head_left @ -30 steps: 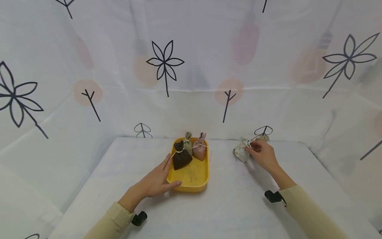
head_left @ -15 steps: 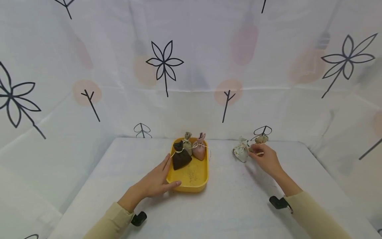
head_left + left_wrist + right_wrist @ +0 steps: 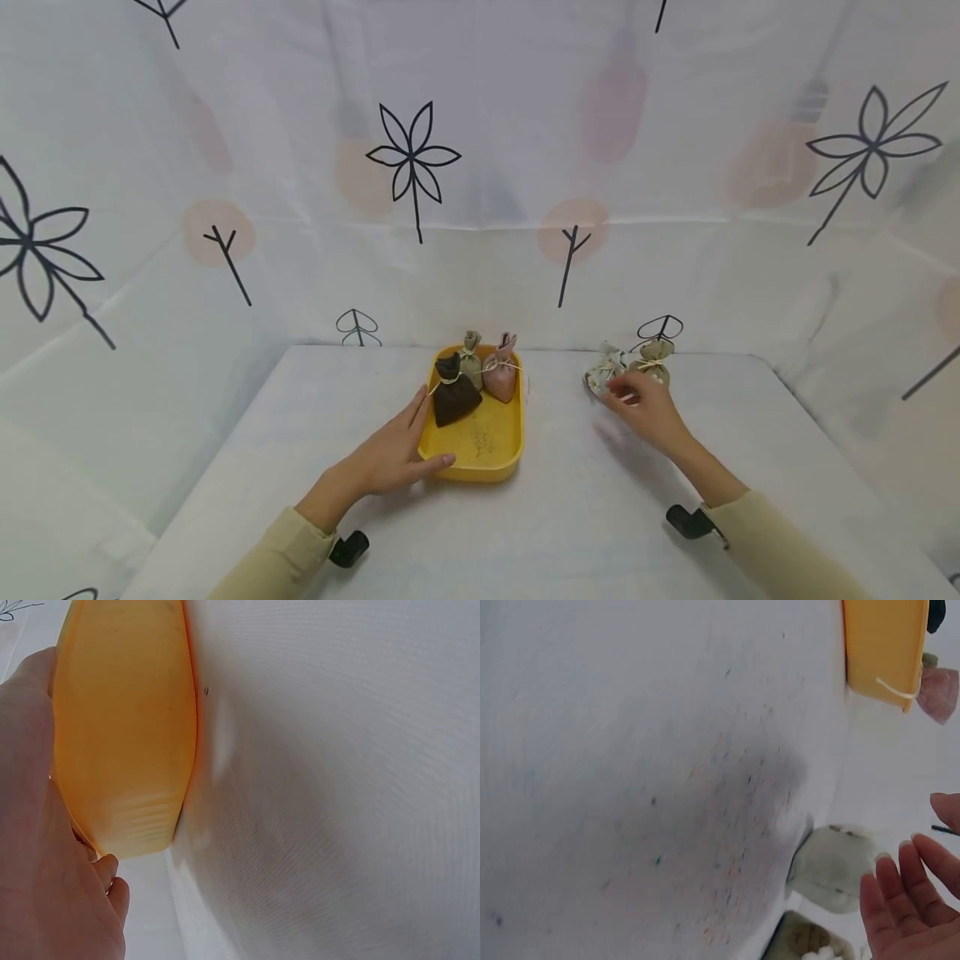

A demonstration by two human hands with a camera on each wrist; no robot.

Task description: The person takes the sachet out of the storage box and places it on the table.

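My left hand (image 3: 386, 458) rests on the left side of a yellow tray (image 3: 480, 454), its fingers along the wall and the thumb over the near rim. Inside the tray's far part stand a dark brown drawstring pouch (image 3: 456, 402), a green one (image 3: 471, 367) and a pink one (image 3: 501, 382). On the right, my right hand (image 3: 648, 412) is at a pale flowered pouch (image 3: 596, 381), partly hiding it. From the right wrist, the thumb is apart from the loosely bent fingers, and the pale pouch (image 3: 831, 866) lies beyond the fingertips. A tan pouch (image 3: 654, 358) stands just behind the hand.
A white cloth covers the table (image 3: 562, 517). The patterned white curtain (image 3: 480, 275) closes off the back and sides. Black wrist cameras (image 3: 349, 550) sit on both forearms.
My right hand has left the tan pouch, which now stands in fuller view, and has moved left to the pale flowered pouch. The left hand and tray have stayed still.
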